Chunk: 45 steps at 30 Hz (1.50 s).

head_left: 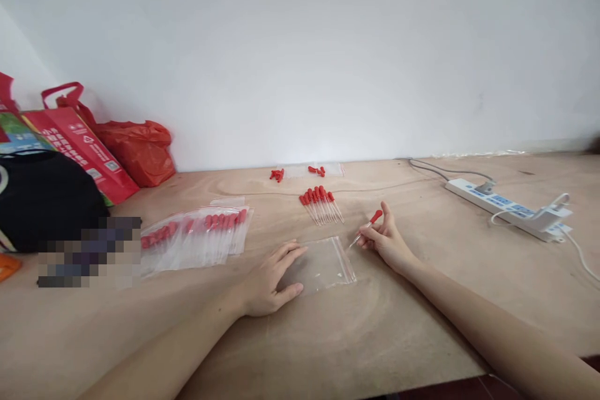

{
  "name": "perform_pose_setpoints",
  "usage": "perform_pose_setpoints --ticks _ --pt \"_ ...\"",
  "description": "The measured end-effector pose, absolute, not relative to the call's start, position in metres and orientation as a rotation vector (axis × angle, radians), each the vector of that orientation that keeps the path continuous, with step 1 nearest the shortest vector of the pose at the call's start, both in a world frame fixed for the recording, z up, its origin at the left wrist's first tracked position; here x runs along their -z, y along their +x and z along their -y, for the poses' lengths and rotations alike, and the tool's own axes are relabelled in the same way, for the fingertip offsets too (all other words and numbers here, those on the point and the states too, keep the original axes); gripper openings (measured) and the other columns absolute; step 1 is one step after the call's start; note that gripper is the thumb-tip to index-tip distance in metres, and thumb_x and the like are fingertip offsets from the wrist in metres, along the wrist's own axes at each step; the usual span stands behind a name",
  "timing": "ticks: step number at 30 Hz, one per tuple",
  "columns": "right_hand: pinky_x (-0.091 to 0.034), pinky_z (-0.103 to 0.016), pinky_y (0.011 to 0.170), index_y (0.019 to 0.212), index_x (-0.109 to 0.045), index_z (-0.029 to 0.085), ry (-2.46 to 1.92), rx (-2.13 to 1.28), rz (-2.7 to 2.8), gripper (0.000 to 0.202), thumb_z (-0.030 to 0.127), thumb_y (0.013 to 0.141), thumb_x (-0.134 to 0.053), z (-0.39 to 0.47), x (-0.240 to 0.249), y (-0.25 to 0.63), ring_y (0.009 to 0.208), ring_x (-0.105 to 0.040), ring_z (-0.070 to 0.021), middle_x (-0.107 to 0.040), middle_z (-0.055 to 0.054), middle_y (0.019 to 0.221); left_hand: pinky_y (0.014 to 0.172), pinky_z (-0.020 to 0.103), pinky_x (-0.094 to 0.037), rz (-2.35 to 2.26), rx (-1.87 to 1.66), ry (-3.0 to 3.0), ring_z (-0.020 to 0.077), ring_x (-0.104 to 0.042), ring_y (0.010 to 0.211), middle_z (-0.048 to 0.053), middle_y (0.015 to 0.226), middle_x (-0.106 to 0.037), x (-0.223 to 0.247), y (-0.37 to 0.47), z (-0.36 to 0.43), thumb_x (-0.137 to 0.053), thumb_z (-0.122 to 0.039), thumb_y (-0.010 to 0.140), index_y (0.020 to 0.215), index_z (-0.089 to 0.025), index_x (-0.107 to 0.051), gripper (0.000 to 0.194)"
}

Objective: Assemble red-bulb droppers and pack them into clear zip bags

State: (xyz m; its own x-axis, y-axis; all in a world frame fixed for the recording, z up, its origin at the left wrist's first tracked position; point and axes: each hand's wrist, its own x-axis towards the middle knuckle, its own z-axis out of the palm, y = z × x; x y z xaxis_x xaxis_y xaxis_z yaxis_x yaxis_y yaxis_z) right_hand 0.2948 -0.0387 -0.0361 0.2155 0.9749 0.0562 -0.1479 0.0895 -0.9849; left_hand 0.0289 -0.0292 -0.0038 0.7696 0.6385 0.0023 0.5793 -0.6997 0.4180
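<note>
My left hand [274,278] lies with fingers spread on the left part of a clear zip bag [323,265], which is flat on the table. In my right hand [382,240] a glass dropper [375,217] with a red rubber bulb is pinched, bulb up and tilted. Its thin tip points down left, close to the bag's zip edge; whether it touches cannot be seen. Beyond the bag, several loose red-bulbed droppers [321,203] lie fanned in a row. To the left, overlapping clear bags [197,244] hold more droppers.
Red rubber bulbs [277,175] and a further clear bag [332,169] lie near the wall. A white power strip [506,209] with plugs and cables sits at the right. Red bags [135,150] and a black bag [51,200] stand at the left of the wooden table [398,337].
</note>
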Motion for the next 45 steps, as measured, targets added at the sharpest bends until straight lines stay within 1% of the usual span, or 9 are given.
perform_pose_setpoints --ticks 4,10,16,20,24,32,37,41,45 --pt "-0.044 -0.024 0.049 0.131 0.001 0.02 -1.12 -1.067 1.014 0.098 0.036 0.062 -0.066 0.038 0.036 0.288 0.049 -0.055 -0.0117 -0.055 0.008 0.058 0.099 0.039 -0.03 -0.967 -0.226 2.536 0.0242 -0.033 0.121 0.009 0.134 -0.03 0.005 0.03 0.03 -0.048 -0.033 0.079 0.13 -0.02 -0.024 0.058" --pt "-0.048 -0.028 0.056 0.12 -0.019 0.022 -1.07 -1.106 1.02 0.078 0.046 0.061 -0.065 0.039 0.043 0.282 0.056 -0.058 -0.0125 -0.057 0.003 0.068 0.098 0.039 -0.031 -0.935 -0.246 2.474 0.0237 -0.036 0.119 0.009 0.132 -0.035 0.005 0.025 0.026 -0.05 -0.04 0.078 0.128 -0.021 -0.025 0.058" --pt "-0.049 -0.031 0.062 0.097 -0.046 0.021 -1.054 -1.222 1.116 0.045 0.052 0.066 -0.059 0.036 0.047 0.292 0.061 -0.059 -0.0122 -0.059 -0.001 0.074 0.1 0.045 -0.027 -0.946 -0.158 2.436 0.0281 -0.022 0.127 0.006 0.135 -0.035 0.006 0.015 0.025 -0.054 -0.042 0.075 0.132 -0.025 -0.021 0.068" --pt "-0.046 -0.028 0.062 0.088 -0.056 0.017 -1.139 -1.193 1.333 0.037 0.047 0.066 -0.061 0.038 0.044 0.298 0.06 -0.054 -0.0104 -0.061 -0.002 0.074 0.1 0.044 -0.028 -0.95 -0.152 2.424 0.028 -0.025 0.126 0.006 0.136 -0.032 0.003 0.015 0.026 -0.055 -0.044 0.075 0.13 -0.025 -0.026 0.066" --pt "-0.044 -0.027 0.065 0.09 -0.058 0.017 -1.136 -1.178 1.454 0.036 0.042 0.064 -0.065 0.041 0.041 0.297 0.066 -0.054 -0.0115 -0.062 -0.002 0.077 0.1 0.044 -0.029 -0.942 -0.154 2.427 0.028 -0.026 0.125 0.006 0.136 -0.034 0.001 0.017 0.027 -0.055 -0.045 0.075 0.13 -0.025 -0.027 0.065" --pt "-0.036 -0.021 0.047 0.072 -0.061 0.016 -1.196 -1.16 1.581 0.029 0.043 0.062 -0.067 0.042 0.042 0.292 0.05 -0.045 -0.0075 -0.057 0.001 0.061 0.101 0.046 -0.025 -0.952 -0.126 2.454 0.029 -0.021 0.127 0.005 0.137 -0.033 0.005 0.016 0.025 -0.054 -0.047 0.075 0.131 -0.027 -0.027 0.065" --pt "-0.041 -0.023 0.055 0.066 -0.067 0.019 -1.179 -0.973 1.674 0.024 0.042 0.059 -0.069 0.041 0.042 0.283 0.062 -0.05 -0.0112 -0.057 -0.002 0.076 0.101 0.047 -0.026 -0.963 -0.119 2.457 0.0286 -0.021 0.128 0.004 0.137 -0.031 0.006 0.017 0.025 -0.053 -0.048 0.075 0.131 -0.028 -0.027 0.064" --pt "-0.042 -0.025 0.061 0.063 -0.069 0.021 -1.125 -0.894 1.859 0.02 0.041 0.065 -0.065 0.041 0.038 0.282 0.067 -0.052 -0.0125 -0.055 -0.002 0.072 0.101 0.048 -0.026 -0.954 -0.143 2.457 0.0288 -0.021 0.127 0.004 0.137 -0.032 0.006 0.017 0.024 -0.053 -0.047 0.076 0.131 -0.028 -0.027 0.064" --pt "-0.042 -0.025 0.062 0.068 -0.068 0.018 -1.132 -1.012 1.821 0.022 0.038 0.07 -0.059 0.031 0.036 0.292 0.065 -0.053 -0.0125 -0.058 -0.002 0.071 0.101 0.047 -0.025 -0.924 -0.144 2.482 0.0282 -0.022 0.127 0.005 0.137 -0.033 0.006 0.018 0.024 -0.053 -0.048 0.076 0.129 -0.027 -0.031 0.061"
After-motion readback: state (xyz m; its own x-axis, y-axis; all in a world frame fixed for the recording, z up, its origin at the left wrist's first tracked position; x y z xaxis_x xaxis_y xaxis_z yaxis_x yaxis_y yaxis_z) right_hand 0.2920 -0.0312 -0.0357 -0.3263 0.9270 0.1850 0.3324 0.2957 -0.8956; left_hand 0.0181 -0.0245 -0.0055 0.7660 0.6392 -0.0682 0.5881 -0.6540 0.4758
